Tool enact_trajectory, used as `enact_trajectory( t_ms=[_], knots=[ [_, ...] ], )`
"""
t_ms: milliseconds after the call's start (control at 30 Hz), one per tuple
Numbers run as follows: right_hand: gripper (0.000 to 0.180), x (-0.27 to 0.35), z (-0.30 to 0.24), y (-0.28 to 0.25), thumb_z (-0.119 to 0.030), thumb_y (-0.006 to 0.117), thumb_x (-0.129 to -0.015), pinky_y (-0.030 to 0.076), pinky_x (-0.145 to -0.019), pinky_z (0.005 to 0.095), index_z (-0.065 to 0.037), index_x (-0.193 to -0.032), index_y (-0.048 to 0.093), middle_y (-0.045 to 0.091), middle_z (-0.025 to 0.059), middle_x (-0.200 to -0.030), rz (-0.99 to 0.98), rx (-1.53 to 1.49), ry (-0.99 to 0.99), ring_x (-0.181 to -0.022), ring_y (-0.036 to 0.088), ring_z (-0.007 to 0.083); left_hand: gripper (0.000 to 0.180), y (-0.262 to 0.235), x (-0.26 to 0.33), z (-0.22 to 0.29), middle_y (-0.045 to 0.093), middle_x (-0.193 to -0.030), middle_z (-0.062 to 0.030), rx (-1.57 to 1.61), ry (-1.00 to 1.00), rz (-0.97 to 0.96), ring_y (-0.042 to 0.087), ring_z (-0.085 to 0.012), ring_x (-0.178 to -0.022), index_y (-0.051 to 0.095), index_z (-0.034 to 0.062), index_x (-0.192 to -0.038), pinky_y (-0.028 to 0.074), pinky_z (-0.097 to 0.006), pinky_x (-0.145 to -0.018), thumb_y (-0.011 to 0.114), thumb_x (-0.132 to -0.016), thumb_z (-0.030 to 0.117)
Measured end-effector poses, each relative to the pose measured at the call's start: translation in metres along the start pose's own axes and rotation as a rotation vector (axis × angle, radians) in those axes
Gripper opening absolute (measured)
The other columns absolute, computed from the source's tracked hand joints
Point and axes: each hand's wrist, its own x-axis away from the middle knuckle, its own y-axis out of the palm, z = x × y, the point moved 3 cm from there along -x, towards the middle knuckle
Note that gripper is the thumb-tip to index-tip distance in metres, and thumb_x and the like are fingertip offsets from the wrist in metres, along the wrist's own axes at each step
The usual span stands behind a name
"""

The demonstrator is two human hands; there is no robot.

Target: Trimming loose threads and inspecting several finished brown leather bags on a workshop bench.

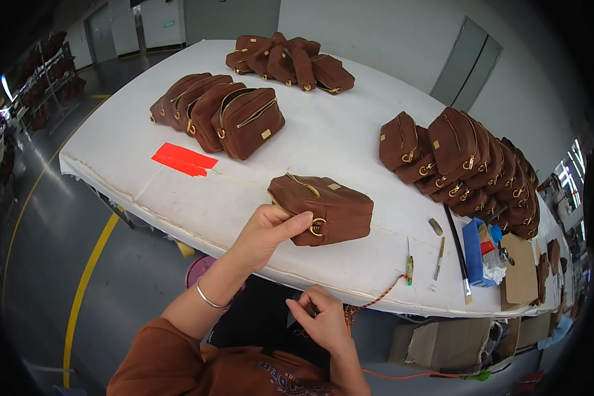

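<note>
Left hand [270, 228] on brown bag [323, 208] at near edge of white table [336, 142], fingers pinching its zipper end by the gold ring, right hand [320, 320] below table edge, fingers curled together, more bags [221, 112] in rows behind

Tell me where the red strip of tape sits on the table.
In the head view the red tape strip lies flat on the white table, on its left part, just in front of the row of brown pouches and left of the pouch the left hand holds.

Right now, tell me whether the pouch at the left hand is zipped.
Partly open: the brown pouch shows a zip gap along its top; left hand holds its end.
</note>
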Motion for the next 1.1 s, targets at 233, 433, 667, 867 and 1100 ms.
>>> enact_trajectory(
  t_ms=[233,433,667,867,1100],
  knots=[
    [0.034,0.001,-0.014,-0.021,0.002,0.072,-0.08,0.03,-0.046,0.0237,-0.003,-0.06,0.045,0.048,0.003,-0.06,0.339,-0.14,-0.109,-0.049,0.038,0.0069,0.019,0.007,0.014,-0.01,0.069,-0.092,-0.0001,-0.07,-0.049,-0.013,0.057,-0.0047,-0.085,0.072,-0.002,-0.096,0.047,-0.023,-0.074,0.063,-0.095,0.015],
    [0.014,-0.012,-0.034,-0.031,0.002,0.073,-0.08,0.031,-0.047,0.0186,-0.003,-0.084,0.061,0.053,0.001,-0.066,0.623,-0.246,-0.138,-0.053,0.04,0.0023,0.02,0.025,0.023,-0.02,0.068,-0.086,0.0013,-0.215,-0.011,-0.051,0.055,-0.0029,-0.081,0.07,-0.0052,-0.093,0.046,-0.021,-0.07,0.061,-0.095,0.013],
    [0.018,0.002,-0.031,-0.025,0.0,0.075,-0.081,0.034,-0.048,0.0183,-0.001,-0.097,0.066,0.056,-0.0008,-0.065,0.654,-0.019,-0.056,-0.052,0.045,0.0025,0.044,0.025,0.031,-0.036,0.051,-0.06,-0.0005,-0.405,-0.037,-0.039,0.041,-0.0041,-0.066,0.054,-0.005,-0.066,0.035,-0.025,-0.055,0.054,-0.101,0.022],
    [0.017,0.007,-0.025,-0.017,-0.002,0.076,-0.081,0.035,-0.046,0.0188,-0.002,-0.095,0.066,0.057,-0.0012,-0.06,0.662,-0.016,-0.016,-0.049,0.044,0.0023,0.051,0.038,0.036,-0.034,0.043,-0.056,-0.0018,-0.434,0.111,0.092,0.036,-0.0085,-0.062,0.046,-0.0029,-0.06,0.034,-0.03,-0.057,0.049,-0.103,0.024],
    [0.014,0.003,-0.021,-0.019,-0.001,0.072,-0.083,0.036,-0.048,0.0179,-0.002,-0.086,0.058,0.056,-0.0043,-0.065,0.607,-0.233,0.0,-0.054,0.046,0.0002,0.052,0.036,0.038,-0.035,0.051,-0.058,-0.0017,-0.461,0.155,0.222,0.042,-0.0095,-0.061,0.054,-0.0033,-0.063,0.04,-0.028,-0.062,0.044,-0.105,0.027]
  ],
)
